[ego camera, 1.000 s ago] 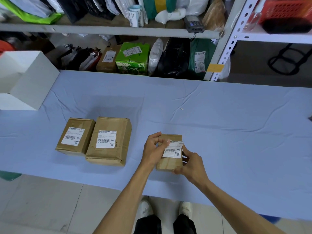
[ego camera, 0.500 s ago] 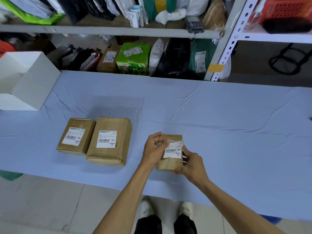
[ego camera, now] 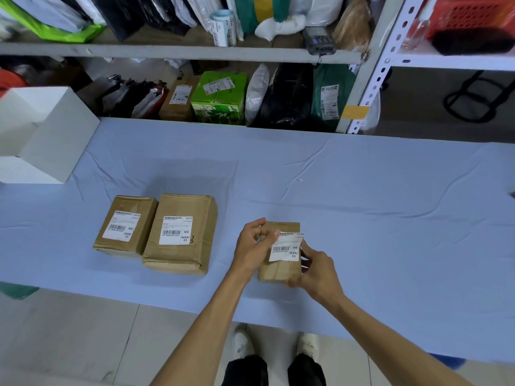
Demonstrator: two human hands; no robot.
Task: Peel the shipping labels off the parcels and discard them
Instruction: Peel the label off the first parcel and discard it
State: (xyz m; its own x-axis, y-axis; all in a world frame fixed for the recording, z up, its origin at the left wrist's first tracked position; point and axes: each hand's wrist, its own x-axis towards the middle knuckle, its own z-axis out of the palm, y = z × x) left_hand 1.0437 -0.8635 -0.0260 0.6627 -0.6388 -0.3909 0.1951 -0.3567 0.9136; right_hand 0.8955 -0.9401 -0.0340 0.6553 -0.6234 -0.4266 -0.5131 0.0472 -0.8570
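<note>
While the right hand point(ego camera: 317, 270) is gripping the small parcel point(ego camera: 274, 273) by its right side near the table's point(ego camera: 390, 218) front edge, the left hand point(ego camera: 252, 245) is pinching the upper left corner of the white label point(ego camera: 287, 250), whose top edge is standing slightly clear of the brown wrapping.

Pale blue tablecloth point(ego camera: 362, 190). Brown kraft on left parcel point(ego camera: 139, 207), middle parcel point(ego camera: 192, 207) and right parcel point(ego camera: 276, 271) — white label point(ego camera: 176, 230) on each, black barcode stripes. Plain white box point(ego camera: 55, 135). Green carton point(ego camera: 220, 96) — white flower print. Red mesh basket point(ego camera: 468, 15).
</note>
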